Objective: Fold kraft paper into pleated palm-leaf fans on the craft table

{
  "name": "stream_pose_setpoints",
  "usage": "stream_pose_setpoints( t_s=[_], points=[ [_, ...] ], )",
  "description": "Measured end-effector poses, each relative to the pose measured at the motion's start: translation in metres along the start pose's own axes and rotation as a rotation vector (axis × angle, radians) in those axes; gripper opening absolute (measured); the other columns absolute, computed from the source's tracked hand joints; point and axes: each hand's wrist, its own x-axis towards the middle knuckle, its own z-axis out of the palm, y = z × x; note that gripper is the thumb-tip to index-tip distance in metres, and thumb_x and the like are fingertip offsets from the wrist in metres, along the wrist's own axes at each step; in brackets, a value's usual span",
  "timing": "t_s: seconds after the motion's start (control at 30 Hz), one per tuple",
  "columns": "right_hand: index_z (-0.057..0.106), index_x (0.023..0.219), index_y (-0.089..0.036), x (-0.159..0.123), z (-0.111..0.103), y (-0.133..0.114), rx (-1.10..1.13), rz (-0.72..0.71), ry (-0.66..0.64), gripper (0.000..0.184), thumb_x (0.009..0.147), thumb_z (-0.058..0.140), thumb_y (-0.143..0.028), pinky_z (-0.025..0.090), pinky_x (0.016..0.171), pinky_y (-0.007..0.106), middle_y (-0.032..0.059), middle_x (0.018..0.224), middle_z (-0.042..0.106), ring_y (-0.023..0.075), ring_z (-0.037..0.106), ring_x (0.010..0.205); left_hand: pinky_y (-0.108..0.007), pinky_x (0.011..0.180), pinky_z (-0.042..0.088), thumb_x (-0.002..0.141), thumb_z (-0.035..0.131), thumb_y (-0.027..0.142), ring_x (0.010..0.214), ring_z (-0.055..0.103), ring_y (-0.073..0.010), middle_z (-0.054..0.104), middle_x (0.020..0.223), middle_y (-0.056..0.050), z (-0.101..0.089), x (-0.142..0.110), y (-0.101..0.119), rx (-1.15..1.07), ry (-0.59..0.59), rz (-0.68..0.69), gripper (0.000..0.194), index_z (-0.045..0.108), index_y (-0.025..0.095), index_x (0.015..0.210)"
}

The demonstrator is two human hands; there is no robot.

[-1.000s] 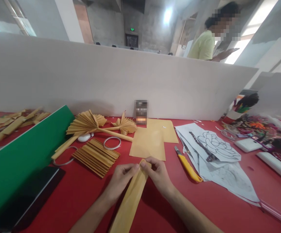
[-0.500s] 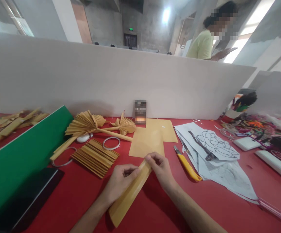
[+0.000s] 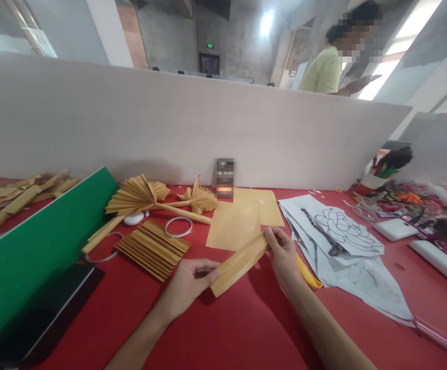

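Observation:
Between my hands is a folded strip of tan kraft paper [image 3: 238, 264], slanting up to the right above the red table. My left hand [image 3: 190, 285] pinches its lower left end between thumb and fingers. At the upper right end, my right hand [image 3: 283, 254] grips the strip's corner. Flat tan paper sheets [image 3: 229, 228] lie just behind it. A pleated piece of the same paper [image 3: 152, 252] rests to the left of my left hand. Under my right hand and wrist, a yellow utility knife [image 3: 308, 272] is partly hidden.
Paper fans [image 3: 138, 198] with rolled stems, a wire coil [image 3: 178, 227] and a green board [image 3: 53, 262] are at left, near a black notebook [image 3: 49, 313]. Drawings [image 3: 342, 231] and a pen cup [image 3: 370, 182] stand right. A white partition [image 3: 169, 128] runs behind; a person [image 3: 323, 72] is beyond it.
The paper strip has moved up and right, and lies flatter in angle. My right hand has shifted right, now covering part of the knife; my left hand has slid to the strip's lower end.

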Motion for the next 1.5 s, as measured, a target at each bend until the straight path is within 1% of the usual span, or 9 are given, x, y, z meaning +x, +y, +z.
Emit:
stream_pose_setpoints(
  t_s=[0.23, 0.4, 0.5, 0.57, 0.77, 0.97, 1.33, 1.43, 1.5],
  points=[
    [0.07, 0.099, -0.022, 0.006, -0.004, 0.001, -0.197, -0.145, -0.022, 0.034, 0.095, 0.065, -0.055, 0.047, 0.074, 0.032, 0.0042, 0.092, 0.066, 0.0213, 0.059, 0.083, -0.033, 0.086, 0.06, 0.084, 0.079, 0.044, 0.096, 0.076, -0.0276, 0.083, 0.102, -0.009, -0.003, 0.004, -0.007, 0.012, 0.136, 0.022, 0.032, 0.083, 0.019, 0.103],
    [0.071, 0.111, -0.025, -0.004, -0.001, -0.004, -0.82, -0.61, -0.031, 0.021, 0.105, 0.052, -0.034, 0.04, 0.1, 0.046, 0.0117, 0.12, 0.067, 0.0297, 0.059, 0.113, -0.032, 0.086, 0.058, 0.084, 0.076, 0.039, 0.092, 0.074, -0.0269, 0.082, 0.095, -0.006, -0.003, 0.004, -0.007, 0.164, 0.3, 0.075, 0.02, 0.083, 0.021, 0.092],
    [0.064, 0.132, -0.028, -0.022, 0.014, -0.003, -1.095, -0.804, -0.227, 0.028, 0.107, 0.052, -0.025, 0.027, 0.109, 0.05, 0.0127, 0.138, 0.064, 0.0311, 0.055, 0.127, -0.034, 0.09, 0.057, 0.085, 0.074, 0.036, 0.095, 0.074, -0.0276, 0.082, 0.097, -0.005, 0.0, 0.002, -0.005, 0.237, 0.321, 0.114, 0.018, 0.083, 0.023, 0.093],
    [0.062, 0.133, -0.027, -0.032, 0.025, 0.0, -1.149, -0.854, -0.385, 0.028, 0.108, 0.051, -0.022, 0.025, 0.11, 0.047, 0.0112, 0.13, 0.069, 0.028, 0.059, 0.123, -0.034, 0.091, 0.056, 0.087, 0.073, 0.033, 0.094, 0.074, -0.027, 0.082, 0.098, -0.004, 0.002, 0.001, -0.003, 0.286, 0.305, 0.159, 0.016, 0.082, 0.024, 0.094],
    [0.068, 0.096, -0.022, -0.037, 0.034, 0.009, -1.122, -0.846, -0.515, 0.026, 0.106, 0.047, -0.01, 0.034, 0.093, 0.036, 0.001, 0.08, 0.071, 0.0177, 0.061, 0.077, -0.031, 0.09, 0.054, 0.091, 0.068, 0.029, 0.093, 0.074, -0.0238, 0.081, 0.098, -0.002, 0.005, 0.0, -0.002, 0.406, 0.245, 0.244, 0.014, 0.082, 0.026, 0.095],
    [0.069, 0.098, -0.021, -0.026, 0.021, -0.002, -1.075, -0.744, -0.61, 0.029, 0.106, 0.044, -0.008, 0.036, 0.079, 0.031, 0.0022, 0.084, 0.072, 0.0165, 0.062, 0.073, -0.031, 0.091, 0.054, 0.098, 0.062, 0.045, 0.101, 0.073, -0.0261, 0.081, 0.104, -0.004, -0.004, 0.003, -0.004, 0.336, 0.18, 0.149, 0.028, 0.081, 0.025, 0.101],
    [0.071, 0.107, -0.022, -0.012, 0.002, -0.012, -1.134, -0.644, -0.641, 0.028, 0.105, 0.046, -0.009, 0.039, 0.078, 0.03, 0.0037, 0.091, 0.075, 0.0179, 0.066, 0.078, -0.029, 0.077, 0.055, 0.091, 0.071, 0.051, 0.091, 0.073, -0.0252, 0.08, 0.097, -0.008, -0.018, 0.011, -0.014, 0.019, 0.166, -0.004, 0.039, 0.077, 0.017, 0.108],
    [0.071, 0.104, -0.023, -0.012, 0.001, -0.017, -1.096, -0.55, -0.665, 0.023, 0.106, 0.05, -0.014, 0.041, 0.078, 0.03, 0.0024, 0.097, 0.076, 0.0182, 0.066, 0.081, -0.033, 0.079, 0.056, 0.095, 0.065, 0.047, 0.091, 0.073, -0.0262, 0.08, 0.098, -0.008, -0.019, 0.008, -0.011, 0.154, 0.122, 0.012, 0.033, 0.077, 0.018, 0.106],
    [0.071, 0.1, -0.023, -0.012, 0.002, -0.02, -1.096, -0.483, -0.693, 0.022, 0.107, 0.051, -0.017, 0.042, 0.076, 0.029, 0.0008, 0.095, 0.075, 0.0178, 0.066, 0.081, -0.039, 0.089, 0.054, 0.098, 0.062, 0.04, 0.099, 0.07, -0.0274, 0.078, 0.102, -0.008, -0.016, 0.006, -0.009, 0.418, 0.138, 0.169, 0.026, 0.078, 0.021, 0.105]
  ],
)
